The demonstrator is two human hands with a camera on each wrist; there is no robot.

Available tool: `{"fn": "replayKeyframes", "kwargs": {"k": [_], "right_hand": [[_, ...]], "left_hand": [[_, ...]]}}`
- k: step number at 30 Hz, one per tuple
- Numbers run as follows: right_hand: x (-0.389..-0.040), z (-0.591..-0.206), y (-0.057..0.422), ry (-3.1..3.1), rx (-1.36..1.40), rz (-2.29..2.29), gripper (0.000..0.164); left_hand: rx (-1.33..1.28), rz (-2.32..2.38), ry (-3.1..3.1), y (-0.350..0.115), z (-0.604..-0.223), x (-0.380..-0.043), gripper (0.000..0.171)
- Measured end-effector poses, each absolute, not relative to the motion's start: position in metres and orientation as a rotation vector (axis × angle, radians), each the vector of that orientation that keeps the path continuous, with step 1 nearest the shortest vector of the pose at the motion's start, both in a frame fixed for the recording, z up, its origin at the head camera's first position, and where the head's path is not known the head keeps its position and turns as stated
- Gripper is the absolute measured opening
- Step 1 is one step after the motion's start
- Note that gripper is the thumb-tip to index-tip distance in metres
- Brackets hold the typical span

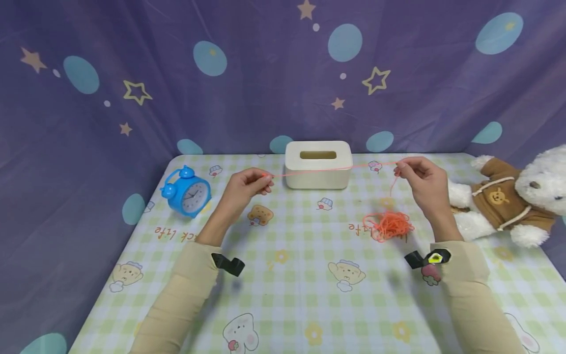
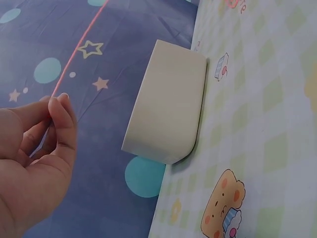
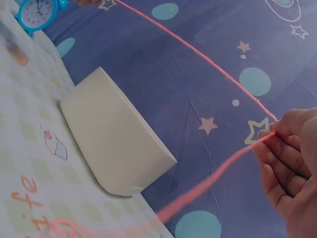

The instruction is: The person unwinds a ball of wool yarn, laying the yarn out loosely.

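Observation:
A strand of coral-orange yarn (image 1: pixel 309 171) stretches nearly straight between both hands, above the table. My left hand (image 1: pixel 248 183) pinches one end between thumb and forefinger; the left wrist view shows the yarn (image 2: pixel 79 43) rising from those fingertips. My right hand (image 1: pixel 423 184) pinches the strand farther along, and from its fingertips the yarn hangs toward a loose tangled heap (image 1: pixel 391 226) on the tablecloth. In the right wrist view the yarn (image 3: pixel 198 52) bends at the pinching right hand (image 3: pixel 292 158), and its lower run is blurred.
Behind the strand stands a cream tissue box (image 1: pixel 318 179). A blue alarm clock (image 1: pixel 187 194) is at the left, and a white teddy bear (image 1: pixel 497 196) in a brown hoodie lies at the right. A checked tablecloth (image 1: pixel 300 295) covers the table; a purple curtain (image 1: pixel 265 98) hangs behind.

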State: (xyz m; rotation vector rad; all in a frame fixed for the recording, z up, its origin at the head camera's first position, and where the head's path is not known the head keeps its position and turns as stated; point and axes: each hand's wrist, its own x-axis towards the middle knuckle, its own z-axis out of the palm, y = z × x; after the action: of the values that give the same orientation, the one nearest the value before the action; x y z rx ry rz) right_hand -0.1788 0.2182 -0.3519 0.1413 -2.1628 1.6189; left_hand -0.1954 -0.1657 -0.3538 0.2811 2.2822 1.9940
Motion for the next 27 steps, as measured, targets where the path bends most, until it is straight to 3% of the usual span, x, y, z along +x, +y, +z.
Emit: {"fn": "replayKeyframes", "kwargs": {"k": [7, 19, 27], "right_hand": [[-0.175, -0.354, 0.225, -2.186, 0.129, 1.593, 0.021], [-0.180, -0.365, 0.242, -2.194, 0.103, 1.564, 0.023], [-0.177, -0.364, 0.241, -2.240, 0.064, 1.508, 0.024]], "left_hand": [[0.277, 2.034, 2.273, -0.164, -0.354, -0.196, 0.036], [0.208, 2.131, 2.246, -0.170, -0.356, -0.197, 0.023], [0.148, 2.164, 2.240, -0.171, -0.357, -0.197, 0.024]]}}
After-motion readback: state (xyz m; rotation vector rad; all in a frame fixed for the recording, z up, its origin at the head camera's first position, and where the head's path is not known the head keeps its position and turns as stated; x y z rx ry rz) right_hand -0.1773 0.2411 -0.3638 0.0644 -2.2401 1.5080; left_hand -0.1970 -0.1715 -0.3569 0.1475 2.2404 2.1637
